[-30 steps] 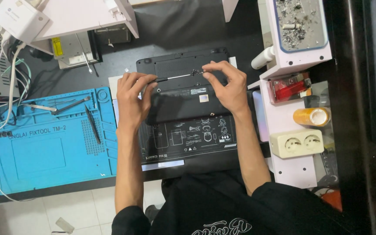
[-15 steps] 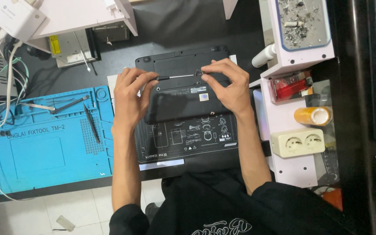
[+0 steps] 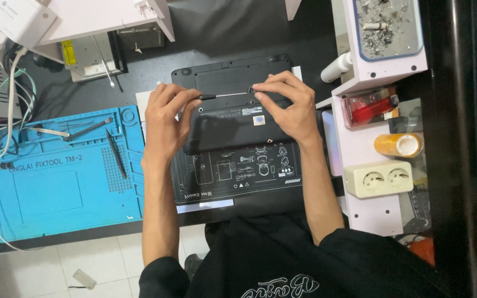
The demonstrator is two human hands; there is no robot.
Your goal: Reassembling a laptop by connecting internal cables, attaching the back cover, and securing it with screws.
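Note:
A black laptop (image 3: pixel 233 118) lies upside down on a dark printed work mat (image 3: pixel 238 174) in the middle of the desk. My left hand (image 3: pixel 164 118) grips the black handle of a thin screwdriver (image 3: pixel 222 95) laid across the laptop's underside. My right hand (image 3: pixel 288 105) pinches the screwdriver's tip end near a small dark part on the laptop's upper edge. Both forearms reach in from the bottom, over my black shirt.
A blue silicone repair mat (image 3: pixel 56 176) with tweezers (image 3: pixel 116 153) and small tools lies at left. White cables (image 3: pixel 1 99) and a white box sit at the upper left. At right stand a white shelf (image 3: pixel 379 60), a red lighter (image 3: pixel 368 107), an orange tape roll (image 3: pixel 398 144) and a double socket (image 3: pixel 379 179).
The view has shifted slightly. Both hands stay on the screwdriver over the laptop's underside, with little visible movement.

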